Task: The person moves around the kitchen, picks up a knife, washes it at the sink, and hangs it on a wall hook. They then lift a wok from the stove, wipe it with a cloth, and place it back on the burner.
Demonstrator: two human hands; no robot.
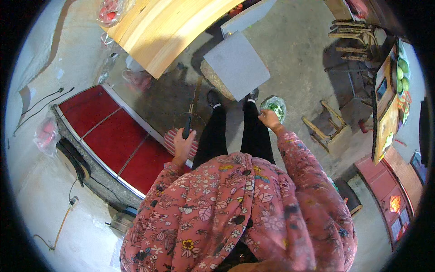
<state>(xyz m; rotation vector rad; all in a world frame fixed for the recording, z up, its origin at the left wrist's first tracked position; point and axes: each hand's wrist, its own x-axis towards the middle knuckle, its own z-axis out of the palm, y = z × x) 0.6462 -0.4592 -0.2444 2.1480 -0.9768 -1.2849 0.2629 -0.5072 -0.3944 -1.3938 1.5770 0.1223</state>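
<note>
My left hand [183, 144] grips the black handle [186, 126] of a tool. A thin light-coloured shaft runs on from the handle towards the floor, but its far end is hard to make out against the dark ground. At its side is a round red-and-white striped seat [170, 140], partly behind my hand. My right hand [270, 119] is shut on the near rim of a clear bowl [284, 108]. Chopped green and white food [277, 109] lies in the bowl. Both arms hang low in front of me, the hands well apart.
Ahead stands a block with a grey flat top [238, 64]; a wooden tabletop [159, 40] lies beyond. A red-topped cabinet [115, 136] lines the left. On the right are a small wooden stool [328, 127], stacked stools [353, 37] and a table [385, 119] bearing green produce [402, 74].
</note>
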